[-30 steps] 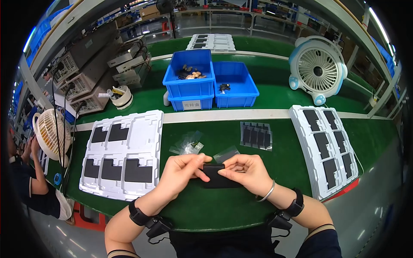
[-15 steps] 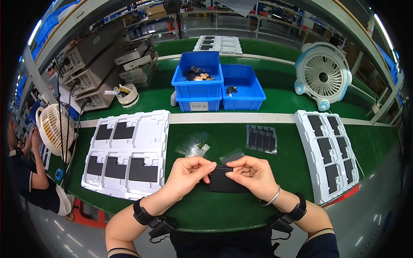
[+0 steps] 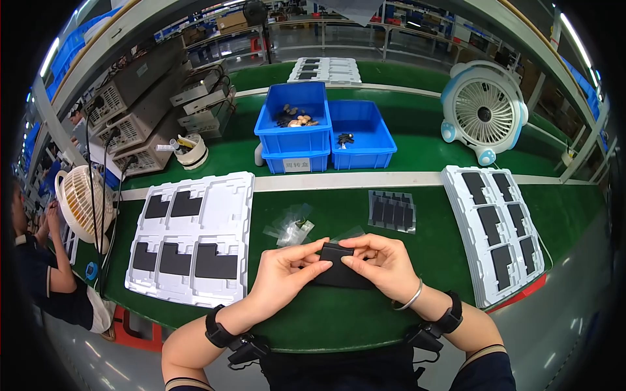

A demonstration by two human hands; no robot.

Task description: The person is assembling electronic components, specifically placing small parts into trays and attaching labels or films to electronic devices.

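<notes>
Pinching a flat black rectangular piece (image 3: 342,277) at its upper edge between thumb and fingers of left hand (image 3: 287,268) and right hand (image 3: 386,262) alike, with clear plastic film scraps (image 3: 285,229) just beyond the left hand and a white plastic tray (image 3: 220,210) left of that hand.

Your black piece (image 3: 342,277) looked matt and smooth, your right-wrist bangle (image 3: 414,298) shiny metal; the left tray (image 3: 222,207) was white moulded plastic, the far bins (image 3: 362,159) smooth blue plastic.
</notes>
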